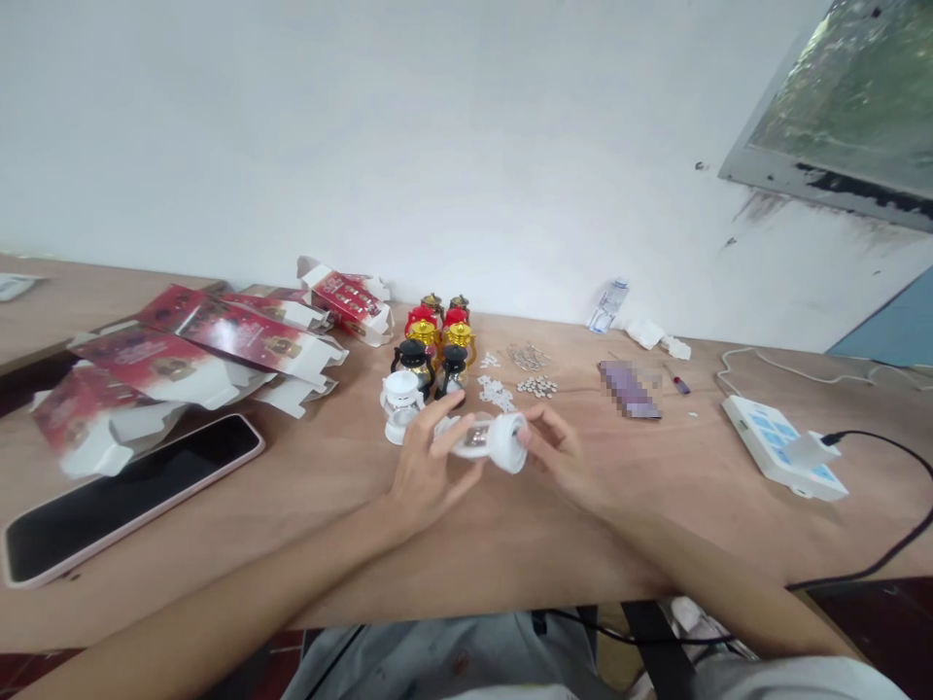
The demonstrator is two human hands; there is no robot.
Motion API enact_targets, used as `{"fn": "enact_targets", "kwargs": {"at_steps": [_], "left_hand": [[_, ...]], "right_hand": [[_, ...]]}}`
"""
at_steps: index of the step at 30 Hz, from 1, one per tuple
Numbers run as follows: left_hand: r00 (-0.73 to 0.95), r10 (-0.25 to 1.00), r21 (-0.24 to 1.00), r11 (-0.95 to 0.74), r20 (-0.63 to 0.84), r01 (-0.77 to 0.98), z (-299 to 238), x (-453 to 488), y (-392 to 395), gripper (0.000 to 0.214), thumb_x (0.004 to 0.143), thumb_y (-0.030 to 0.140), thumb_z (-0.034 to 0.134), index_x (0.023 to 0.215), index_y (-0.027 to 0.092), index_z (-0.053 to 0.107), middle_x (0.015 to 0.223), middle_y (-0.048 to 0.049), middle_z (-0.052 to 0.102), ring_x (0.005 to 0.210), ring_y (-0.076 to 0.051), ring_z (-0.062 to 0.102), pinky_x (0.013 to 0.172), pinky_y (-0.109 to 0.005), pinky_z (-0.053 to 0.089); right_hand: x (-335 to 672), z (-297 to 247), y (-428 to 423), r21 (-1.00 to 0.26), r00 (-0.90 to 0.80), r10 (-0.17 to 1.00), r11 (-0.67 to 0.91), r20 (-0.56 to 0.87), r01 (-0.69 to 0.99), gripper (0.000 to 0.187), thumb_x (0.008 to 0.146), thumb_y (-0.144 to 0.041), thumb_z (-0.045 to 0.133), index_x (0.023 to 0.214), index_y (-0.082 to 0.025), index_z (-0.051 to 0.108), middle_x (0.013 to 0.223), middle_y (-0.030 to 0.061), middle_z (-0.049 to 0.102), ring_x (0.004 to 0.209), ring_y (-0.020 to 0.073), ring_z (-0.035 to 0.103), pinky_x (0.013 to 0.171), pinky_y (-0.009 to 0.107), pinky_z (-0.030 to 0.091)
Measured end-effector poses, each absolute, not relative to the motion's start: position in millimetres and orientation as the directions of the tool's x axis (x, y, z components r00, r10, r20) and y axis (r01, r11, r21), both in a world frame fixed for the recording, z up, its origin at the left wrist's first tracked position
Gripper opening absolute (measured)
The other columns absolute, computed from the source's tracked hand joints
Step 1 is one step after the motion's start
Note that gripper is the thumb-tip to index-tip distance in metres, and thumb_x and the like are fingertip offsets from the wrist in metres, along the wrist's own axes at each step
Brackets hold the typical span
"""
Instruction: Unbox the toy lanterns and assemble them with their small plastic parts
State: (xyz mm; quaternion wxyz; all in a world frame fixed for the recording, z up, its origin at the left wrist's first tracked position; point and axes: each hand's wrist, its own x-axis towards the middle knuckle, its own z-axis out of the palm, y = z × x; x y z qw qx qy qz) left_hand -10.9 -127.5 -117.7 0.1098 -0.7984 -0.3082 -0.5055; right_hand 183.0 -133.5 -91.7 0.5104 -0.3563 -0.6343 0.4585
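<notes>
Both my hands hold a small white toy lantern [487,438] lying on its side just above the wooden table [306,506]. My left hand [427,467] wraps its fingers round the clear middle and one end. My right hand [558,455] pinches the white cap at the other end. Just behind my left hand stands another white lantern [400,403]. Beyond it is a cluster of small lanterns [437,340] in black, gold and red.
Red and white cardboard boxes [190,360] lie opened at the left. A phone [123,496] with a pink edge lies face up near the front left. Small white and metal parts [517,379] are scattered mid-table. A white power strip [783,447] with cables sits at the right.
</notes>
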Motion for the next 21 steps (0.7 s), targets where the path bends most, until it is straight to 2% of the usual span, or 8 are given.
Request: {"fn": "enact_targets", "kwargs": {"at_steps": [3, 5, 7, 10, 13, 15, 18, 21], "left_hand": [[0.232, 0.394, 0.201, -0.793, 0.889, 0.575, -117.7, -9.6, -129.4, 0.061, 0.075, 0.023, 0.066, 0.124, 0.028, 0.03, 0.123, -0.0108, 0.045, 0.115, -0.025, 0.049, 0.092, -0.042, 0.045], [0.234, 0.57, 0.423, -0.776, 0.787, 0.467, -117.9, -8.1, -129.5, 0.053, 0.077, 0.027, 0.063, 0.121, 0.025, 0.034, 0.112, -0.0093, 0.051, 0.104, -0.022, 0.055, 0.088, -0.04, 0.047], [0.305, 0.756, 0.705, -0.652, 0.579, 0.278, -117.4, -6.3, -128.2, 0.05, 0.08, 0.034, 0.058, 0.122, 0.022, 0.033, 0.105, -0.0084, 0.056, 0.094, -0.02, 0.059, 0.084, -0.038, 0.049], [0.382, 0.858, 0.919, -0.391, 0.345, 0.048, -115.9, -3.5, -124.6, 0.048, 0.082, 0.047, 0.051, 0.12, 0.02, 0.037, 0.108, -0.0091, 0.059, 0.097, -0.021, 0.059, 0.082, -0.036, 0.049], [0.348, 0.908, 0.968, -0.249, 0.235, -0.003, -116.0, -0.2, -121.0, 0.044, 0.08, 0.05, 0.053, 0.112, 0.02, 0.046, 0.106, -0.0068, 0.061, 0.097, -0.021, 0.058, 0.082, -0.035, 0.048], [0.302, 0.935, 0.981, -0.196, 0.187, 0.001, -117.4, 1.8, -118.4, 0.045, 0.075, 0.047, 0.06, 0.109, 0.019, 0.048, 0.102, -0.0051, 0.063, 0.094, -0.021, 0.059, 0.08, -0.034, 0.049], [0.238, 0.96, 0.988, -0.157, 0.151, 0.007, -120.1, 3.5, -114.0, 0.049, 0.067, 0.043, 0.068, 0.105, 0.018, 0.05, 0.1, -0.0041, 0.064, 0.093, -0.021, 0.06, 0.081, -0.033, 0.048], [0.234, 0.963, 0.99, -0.138, 0.131, 0.014, -121.9, 2.9, -111.2, 0.05, 0.063, 0.04, 0.072, 0.103, 0.017, 0.052, 0.099, -0.0043, 0.065, 0.094, -0.021, 0.06, 0.084, -0.034, 0.048]], "right_hand": [[184.1, -99.2, -120.1, -0.97, -0.061, 0.975, 0.203, 0.212, -0.137, 0.025, 0.081, -0.046, 0.056, 0.085, -0.023, 0.047, 0.085, 0.0021, 0.061, 0.078, 0.0155, 0.063, 0.064, 0.029, 0.054], [184.9, -104.7, -115.2, -0.957, 0.032, 0.962, 0.273, 0.271, -0.102, 0.027, 0.08, -0.046, 0.057, 0.084, -0.023, 0.044, 0.09, 0.0029, 0.06, 0.084, 0.0163, 0.062, 0.068, 0.03, 0.054], [185.7, -109.3, -117.0, -0.899, 0.057, 0.897, 0.437, 0.438, 0.032, 0.025, 0.079, -0.044, 0.058, 0.082, -0.023, 0.044, 0.096, 0.0044, 0.058, 0.088, 0.0165, 0.061, 0.073, 0.032, 0.053], [187.7, -110.8, -130.4, -0.641, -0.28, 0.704, 0.71, 0.653, 0.291, 0.013, 0.083, -0.034, 0.057, 0.083, -0.024, 0.049, 0.101, 0.0069, 0.059, 0.092, 0.0176, 0.061, 0.08, 0.033, 0.051], [190.8, -105.2, -139.5, -0.411, -0.632, 0.506, 0.859, 0.587, 0.306, 0.009, 0.088, -0.028, 0.047, 0.091, -0.026, 0.055, 0.097, 0.0056, 0.066, 0.09, 0.0175, 0.064, 0.081, 0.029, 0.051], [193.4, -99.7, -129.6, -0.436, -0.548, 0.587, 0.81, 0.596, 0.393, 0.022, 0.093, -0.029, 0.036, 0.095, -0.025, 0.057, 0.09, 0.0049, 0.068, 0.085, 0.0167, 0.065, 0.079, 0.028, 0.05], [200.4, -91.5, -83.6, -0.497, -0.175, 0.81, 0.498, 0.559, 0.711, 0.036, 0.094, -0.035, 0.03, 0.09, -0.018, 0.061, 0.085, 0.0075, 0.068, 0.079, 0.0173, 0.064, 0.075, 0.028, 0.049], [212.7, -85.9, -22.2, -0.185, -0.184, 0.899, 0.276, 0.398, 0.943, 0.042, 0.096, -0.033, 0.024, 0.104, -0.015, 0.061, 0.103, 0.0115, 0.066, 0.094, 0.0188, 0.059, 0.08, 0.028, 0.044]]}}
